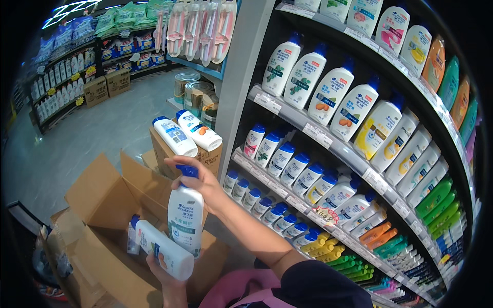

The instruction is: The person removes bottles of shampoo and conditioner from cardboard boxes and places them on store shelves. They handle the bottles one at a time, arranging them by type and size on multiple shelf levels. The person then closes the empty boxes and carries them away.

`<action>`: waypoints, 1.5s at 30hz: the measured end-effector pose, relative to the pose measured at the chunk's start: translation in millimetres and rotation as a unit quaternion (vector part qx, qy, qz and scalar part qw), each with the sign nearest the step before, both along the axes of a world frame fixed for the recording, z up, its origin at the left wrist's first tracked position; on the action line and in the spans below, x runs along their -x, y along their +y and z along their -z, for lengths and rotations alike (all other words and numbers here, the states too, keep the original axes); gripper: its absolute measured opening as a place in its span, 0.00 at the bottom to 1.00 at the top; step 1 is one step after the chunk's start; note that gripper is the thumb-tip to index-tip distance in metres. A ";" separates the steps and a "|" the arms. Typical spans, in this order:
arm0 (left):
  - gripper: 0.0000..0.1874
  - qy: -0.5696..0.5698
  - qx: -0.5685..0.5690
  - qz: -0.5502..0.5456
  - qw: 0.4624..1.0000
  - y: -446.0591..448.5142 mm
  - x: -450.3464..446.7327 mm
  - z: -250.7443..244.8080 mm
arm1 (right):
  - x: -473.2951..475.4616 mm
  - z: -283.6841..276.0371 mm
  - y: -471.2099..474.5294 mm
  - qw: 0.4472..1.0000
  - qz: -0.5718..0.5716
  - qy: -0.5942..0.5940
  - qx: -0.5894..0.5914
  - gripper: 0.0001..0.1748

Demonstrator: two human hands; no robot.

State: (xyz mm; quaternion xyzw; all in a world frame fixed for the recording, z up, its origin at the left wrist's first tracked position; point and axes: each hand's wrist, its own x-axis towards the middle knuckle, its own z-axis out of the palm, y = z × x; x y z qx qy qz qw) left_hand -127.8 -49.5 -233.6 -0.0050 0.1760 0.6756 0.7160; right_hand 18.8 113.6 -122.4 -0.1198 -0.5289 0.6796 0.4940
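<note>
My right hand (202,183) grips the blue pump top of a white Head & Shoulders shampoo bottle (186,215), which hangs upright above an open cardboard box. Just in front of it, my left hand (165,275) holds a second white Head & Shoulders bottle (169,254), tilted with its base to the lower right and an almond picture on its label. The two bottles overlap in view; whether they touch I cannot tell. Inside the open cardboard box (115,265) stands another bottle with a blue top (133,240), partly hidden.
Shampoo shelves (316,133) curve along the right, filled with rows of bottles. Two white bottles (175,136) lie on a closed carton (210,158) beyond my hands. Toothbrush packs (202,30) hang above several tins (198,92). Cartons (96,90) and stocked shelves stand at the far left.
</note>
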 end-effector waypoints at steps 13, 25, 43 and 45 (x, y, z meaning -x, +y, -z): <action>0.38 0.111 -0.056 -0.071 0.990 -14.0 14.2 25.3 | -42.9 -37.0 -20.2 0.883 0.147 -0.427 -0.130 0.28; 0.43 0.095 -0.164 -0.058 0.980 -6.0 -0.1 -9.2 | -107.3 -134.2 -89.5 0.691 0.364 -0.387 -0.491 0.28; 0.40 0.124 -0.205 -0.041 0.970 -10.3 -7.1 1.2 | -208.1 -284.0 30.4 0.124 0.579 -0.460 -0.662 0.22; 0.39 0.117 -0.195 -0.042 0.973 -11.6 -7.1 0.6 | -219.0 -285.6 45.3 0.059 0.584 -0.471 -0.658 0.22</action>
